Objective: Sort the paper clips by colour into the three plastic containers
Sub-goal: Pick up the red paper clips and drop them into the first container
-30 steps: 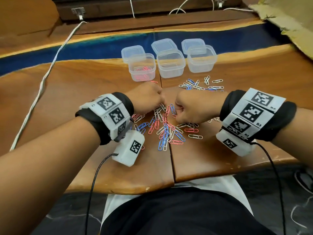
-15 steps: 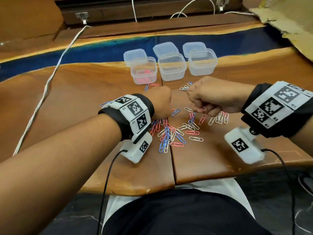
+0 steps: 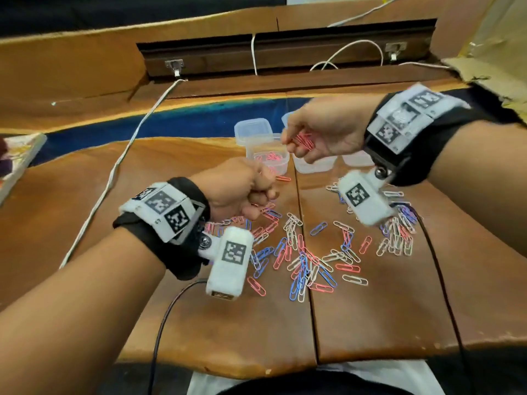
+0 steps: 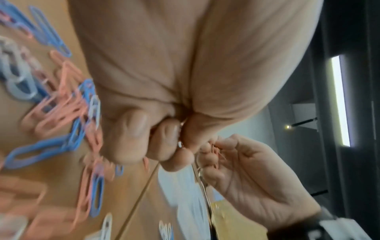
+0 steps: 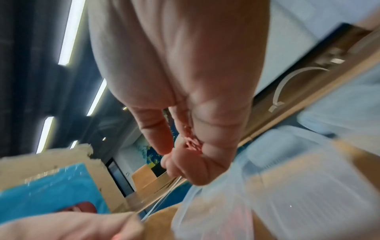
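Observation:
My right hand [image 3: 296,143] hangs in the air over the left and middle containers and pinches a bunch of red paper clips [image 3: 302,140]; the same clips [image 5: 190,142] show between its fingers in the right wrist view. The left container [image 3: 281,166] has red clips in it. The middle container [image 3: 313,166] looks empty, and my right wrist largely hides the right one [image 3: 356,160]. My left hand [image 3: 262,192] is a tight fist just before the left container, with small bits of clip [image 4: 181,128] showing between its fingers. Mixed red, blue and white clips [image 3: 308,260] lie scattered on the wooden table [image 3: 370,315].
Clear lids [image 3: 252,128] lie behind the containers. A white cable [image 3: 114,172] runs along the table's left side, and a book [image 3: 17,158] sits at the left edge. Torn cardboard [image 3: 484,64] is at the back right. The front edge [image 3: 285,366] is close to my body.
Both hands have left the pile. The right one rose with red clips and swung left over the containers. The left fist moved forward towards the left container.

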Available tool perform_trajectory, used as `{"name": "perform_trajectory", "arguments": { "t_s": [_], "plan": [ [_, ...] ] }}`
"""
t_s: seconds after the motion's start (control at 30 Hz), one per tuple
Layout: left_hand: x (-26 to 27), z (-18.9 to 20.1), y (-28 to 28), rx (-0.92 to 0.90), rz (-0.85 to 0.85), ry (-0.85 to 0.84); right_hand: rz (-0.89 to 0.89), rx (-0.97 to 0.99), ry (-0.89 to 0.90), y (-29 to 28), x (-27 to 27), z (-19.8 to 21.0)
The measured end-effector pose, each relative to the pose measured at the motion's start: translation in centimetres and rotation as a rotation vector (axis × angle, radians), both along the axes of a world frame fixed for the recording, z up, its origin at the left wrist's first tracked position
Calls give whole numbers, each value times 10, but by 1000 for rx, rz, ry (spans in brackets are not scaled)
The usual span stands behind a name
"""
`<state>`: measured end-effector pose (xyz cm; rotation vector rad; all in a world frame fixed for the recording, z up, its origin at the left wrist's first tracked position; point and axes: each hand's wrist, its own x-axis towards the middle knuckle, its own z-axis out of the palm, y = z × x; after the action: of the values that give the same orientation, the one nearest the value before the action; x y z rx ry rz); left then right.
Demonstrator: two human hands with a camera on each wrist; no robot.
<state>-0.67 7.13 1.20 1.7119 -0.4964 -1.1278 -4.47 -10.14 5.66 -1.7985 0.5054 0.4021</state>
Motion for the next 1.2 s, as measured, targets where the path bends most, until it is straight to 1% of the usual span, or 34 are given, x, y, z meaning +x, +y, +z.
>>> {"name": "perform_trajectory", "arguments": {
  "t_s": [0.07,0.17,0.23,0.3,0.33,0.4,0.43,0.5,0.57,0.63,0.73,0.83,0.93,1.03,1.1,1.2],
  "plan": [
    [16,4,4,6,0,-58,44,-145,-22,5,26,5],
    [41,10,3,91,8,-184,154,-362,12,14,52,1],
    [55,19,-5,161,-6,-290,203,-418,44,15,61,-5],
    [67,30,-19,223,-1,-360,249,-483,42,12,65,-7],
    [72,34,-27,256,18,-377,270,-549,13,8,64,-5],
    [82,38,-46,337,31,-435,272,-698,-101,2,57,3],
    [86,38,-55,385,13,-470,259,-715,-144,-1,52,8],
    [93,37,-70,473,-55,-540,237,-656,-193,-10,39,12],
    [96,36,-79,547,-146,-666,242,-606,-208,-17,26,13],
    [93,38,-85,579,-223,-817,256,-590,-221,-23,15,11],
    [87,39,-90,661,-328,-944,246,-587,-235,-29,5,10],
    [80,39,-92,681,-356,-1012,253,-606,-244,-29,-1,9],
    [71,49,-84,611,-337,-1088,283,-618,-276,-21,-8,9],
    [63,52,-56,562,-355,-1115,427,-705,-253,3,-10,-5],
    [58,40,-33,601,-422,-1116,520,-786,-226,24,-5,-21],
    [51,14,-4,676,-477,-1085,592,-850,-239,46,10,-47]
  ]
}}
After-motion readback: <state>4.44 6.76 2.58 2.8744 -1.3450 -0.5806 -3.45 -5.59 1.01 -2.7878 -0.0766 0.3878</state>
